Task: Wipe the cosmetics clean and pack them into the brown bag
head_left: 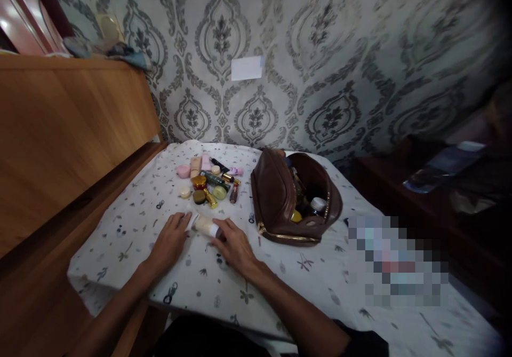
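My right fingers (227, 227) pinched the cream tube (205, 225) in front of the laid-out cosmetics (215, 180) (my left fingers' (181, 221) hold, I couldn't tell). Work seemed partway, a jar (319, 204) inside the bag (269, 191).

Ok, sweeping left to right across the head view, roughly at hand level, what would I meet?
Wooden cabinet, left hand, pale tube, right hand, brown bag, pixelated patch.

A crumpled cloth (110, 49) lies on top of the wooden cabinet (76, 111). Right of this cabinet is the patterned wall (276, 114) with a white rectangle (247, 68); farther right, dark furniture (384, 178).
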Demonstrator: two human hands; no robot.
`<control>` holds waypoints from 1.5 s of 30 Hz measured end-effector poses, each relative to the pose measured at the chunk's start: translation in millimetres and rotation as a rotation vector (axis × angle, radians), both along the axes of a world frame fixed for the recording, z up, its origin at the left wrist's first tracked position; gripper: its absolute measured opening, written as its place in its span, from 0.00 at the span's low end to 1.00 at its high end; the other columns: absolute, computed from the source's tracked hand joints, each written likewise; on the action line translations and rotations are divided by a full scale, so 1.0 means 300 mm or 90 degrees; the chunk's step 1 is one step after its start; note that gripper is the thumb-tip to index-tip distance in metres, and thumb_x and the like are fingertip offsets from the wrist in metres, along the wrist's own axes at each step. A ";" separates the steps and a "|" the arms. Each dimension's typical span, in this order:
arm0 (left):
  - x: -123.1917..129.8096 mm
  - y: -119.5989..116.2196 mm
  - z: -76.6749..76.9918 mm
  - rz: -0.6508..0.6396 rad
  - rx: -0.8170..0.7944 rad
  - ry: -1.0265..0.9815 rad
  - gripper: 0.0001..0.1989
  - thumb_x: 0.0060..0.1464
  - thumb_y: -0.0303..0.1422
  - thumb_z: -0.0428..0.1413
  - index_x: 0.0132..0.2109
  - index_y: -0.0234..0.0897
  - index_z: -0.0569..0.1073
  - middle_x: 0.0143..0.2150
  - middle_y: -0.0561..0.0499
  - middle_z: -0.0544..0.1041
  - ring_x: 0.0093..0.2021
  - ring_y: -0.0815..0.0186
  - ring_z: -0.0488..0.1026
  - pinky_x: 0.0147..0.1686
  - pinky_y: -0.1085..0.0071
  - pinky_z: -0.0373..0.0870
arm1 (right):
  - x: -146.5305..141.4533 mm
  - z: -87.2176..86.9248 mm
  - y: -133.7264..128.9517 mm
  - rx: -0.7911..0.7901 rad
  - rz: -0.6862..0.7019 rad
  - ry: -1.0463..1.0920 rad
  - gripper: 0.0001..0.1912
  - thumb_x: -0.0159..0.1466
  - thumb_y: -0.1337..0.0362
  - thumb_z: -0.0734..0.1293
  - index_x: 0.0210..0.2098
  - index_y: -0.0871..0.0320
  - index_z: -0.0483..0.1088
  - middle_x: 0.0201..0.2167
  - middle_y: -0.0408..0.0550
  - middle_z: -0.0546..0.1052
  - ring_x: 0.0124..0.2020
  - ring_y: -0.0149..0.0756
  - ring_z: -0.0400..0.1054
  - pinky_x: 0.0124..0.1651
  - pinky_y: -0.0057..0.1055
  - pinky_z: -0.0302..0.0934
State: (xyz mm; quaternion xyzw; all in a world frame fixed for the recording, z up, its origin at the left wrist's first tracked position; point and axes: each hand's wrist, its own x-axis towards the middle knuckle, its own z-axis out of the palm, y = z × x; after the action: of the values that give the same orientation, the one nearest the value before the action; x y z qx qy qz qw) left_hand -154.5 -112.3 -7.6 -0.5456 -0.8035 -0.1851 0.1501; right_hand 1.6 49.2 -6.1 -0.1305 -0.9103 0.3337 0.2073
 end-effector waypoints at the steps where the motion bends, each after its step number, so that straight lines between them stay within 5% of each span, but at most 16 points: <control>1: -0.002 0.001 0.002 0.001 0.004 -0.009 0.27 0.56 0.21 0.46 0.63 0.38 0.63 0.51 0.42 0.70 0.51 0.55 0.68 0.51 0.55 0.71 | 0.001 0.001 0.002 -0.009 -0.005 0.020 0.22 0.62 0.66 0.67 0.56 0.59 0.67 0.44 0.54 0.74 0.41 0.41 0.70 0.46 0.38 0.66; 6: -0.014 -0.007 0.040 -0.040 0.053 -0.108 0.22 0.62 0.30 0.48 0.63 0.41 0.63 0.52 0.43 0.72 0.51 0.56 0.71 0.51 0.56 0.71 | 0.024 0.047 0.002 -0.120 -0.001 0.109 0.13 0.65 0.60 0.64 0.46 0.60 0.72 0.33 0.47 0.76 0.32 0.35 0.68 0.37 0.30 0.63; 10: -0.010 -0.016 0.093 -0.064 0.027 -0.285 0.17 0.64 0.40 0.46 0.56 0.43 0.69 0.48 0.47 0.77 0.46 0.59 0.74 0.48 0.63 0.73 | 0.044 0.094 0.001 -0.238 0.011 0.104 0.14 0.66 0.56 0.62 0.37 0.60 0.73 0.21 0.39 0.67 0.24 0.30 0.62 0.27 0.25 0.55; 16: 0.006 0.004 0.148 -0.015 0.034 -0.414 0.25 0.52 0.57 0.52 0.41 0.40 0.75 0.32 0.51 0.79 0.34 0.59 0.76 0.37 0.69 0.75 | 0.052 0.148 0.014 -0.428 0.027 0.213 0.15 0.60 0.52 0.68 0.40 0.56 0.69 0.25 0.38 0.67 0.23 0.27 0.60 0.25 0.23 0.55; 20: 0.036 0.059 0.209 -0.059 0.028 -0.473 0.25 0.49 0.58 0.54 0.35 0.41 0.76 0.27 0.53 0.77 0.30 0.59 0.75 0.31 0.70 0.75 | 0.089 0.208 0.022 -0.571 0.044 0.304 0.22 0.53 0.50 0.73 0.39 0.55 0.66 0.27 0.39 0.67 0.23 0.27 0.58 0.20 0.23 0.55; 22: 0.070 0.100 0.250 -0.087 -0.001 -0.486 0.24 0.50 0.57 0.54 0.34 0.40 0.76 0.23 0.55 0.74 0.25 0.61 0.72 0.26 0.71 0.73 | 0.144 0.251 0.034 -0.564 0.029 0.337 0.20 0.55 0.50 0.72 0.39 0.55 0.66 0.27 0.40 0.67 0.24 0.28 0.58 0.21 0.23 0.56; 27: 0.201 0.240 0.373 -0.189 0.035 -0.368 0.25 0.56 0.56 0.49 0.31 0.37 0.74 0.26 0.51 0.75 0.28 0.62 0.72 0.29 0.71 0.72 | 0.369 0.366 0.103 -0.419 -0.098 0.461 0.15 0.57 0.56 0.72 0.38 0.56 0.69 0.30 0.42 0.70 0.30 0.30 0.63 0.29 0.24 0.61; 31: 0.318 0.395 0.486 -0.287 0.017 -0.156 0.21 0.64 0.45 0.45 0.31 0.36 0.72 0.27 0.51 0.73 0.29 0.64 0.72 0.30 0.73 0.69 | 0.543 0.419 0.182 -0.354 -0.281 0.598 0.14 0.59 0.55 0.71 0.40 0.55 0.69 0.28 0.40 0.69 0.25 0.27 0.61 0.25 0.23 0.58; 36: 0.432 0.578 0.587 -0.340 -0.196 0.158 0.20 0.63 0.28 0.42 0.57 0.43 0.70 0.34 0.49 0.79 0.29 0.63 0.75 0.29 0.72 0.67 | 0.665 0.428 0.266 -0.294 -0.402 0.689 0.14 0.61 0.55 0.70 0.42 0.54 0.68 0.27 0.39 0.70 0.24 0.26 0.61 0.23 0.22 0.57; 40: 0.438 0.624 0.590 -0.273 -0.277 0.247 0.23 0.62 0.26 0.44 0.61 0.44 0.68 0.35 0.48 0.81 0.30 0.60 0.77 0.29 0.70 0.67 | 0.699 0.431 0.310 -0.325 -0.425 0.722 0.16 0.57 0.55 0.73 0.41 0.55 0.69 0.27 0.39 0.70 0.24 0.25 0.62 0.23 0.21 0.57; 45: 0.351 0.591 0.513 -0.287 -0.174 0.229 0.22 0.64 0.29 0.41 0.60 0.41 0.68 0.38 0.47 0.82 0.32 0.59 0.78 0.30 0.68 0.69 | 0.708 0.467 0.372 -0.554 -0.365 0.855 0.21 0.48 0.54 0.78 0.31 0.58 0.68 0.22 0.36 0.67 0.20 0.22 0.59 0.19 0.19 0.53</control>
State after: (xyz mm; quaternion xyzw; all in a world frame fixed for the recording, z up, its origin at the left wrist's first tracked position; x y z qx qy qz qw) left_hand -49.1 64.9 146.2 -0.7489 -0.6403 -0.0047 0.1705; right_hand 213.9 160.7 134.0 -0.1986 -0.3163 0.5952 0.7115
